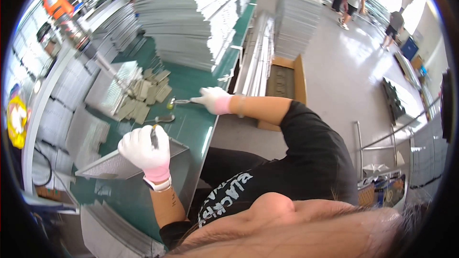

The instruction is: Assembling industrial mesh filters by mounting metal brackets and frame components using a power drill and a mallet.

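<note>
mesh panel (pixel 119 162) on table (pixel 191 129), stacked sheets (pixel 191 14) behind

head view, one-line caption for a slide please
Gloved left hand grips a dark tool over a metal mesh panel; right hand reaches across the green workbench.

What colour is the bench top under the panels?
Dark green bench top, clearest in the head view.

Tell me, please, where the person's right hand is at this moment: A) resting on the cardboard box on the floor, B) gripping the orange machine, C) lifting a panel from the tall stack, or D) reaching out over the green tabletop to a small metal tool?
D: the gloved right hand is stretched out over the green table, its fingertips at a small metal tool.
</note>
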